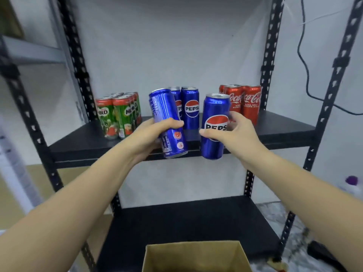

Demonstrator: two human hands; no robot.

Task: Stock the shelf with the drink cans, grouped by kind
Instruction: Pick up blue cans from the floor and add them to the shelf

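Pepsi cans (215,126): two in hand, two visible on shelf (284,132).

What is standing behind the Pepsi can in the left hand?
Behind the Pepsi can in the left hand stand two shelved Pepsi cans; it covers most of the left one. Any farther back are hidden.

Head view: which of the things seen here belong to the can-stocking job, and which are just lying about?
Part of the job:
- Pepsi can in left hand
- Pepsi can in right hand
- shelved Pepsi cans
- Milo cans
- Coca-Cola cans
- black shelf
- cardboard box

Lying about:
- black cable
- purple object, too blurred to identify
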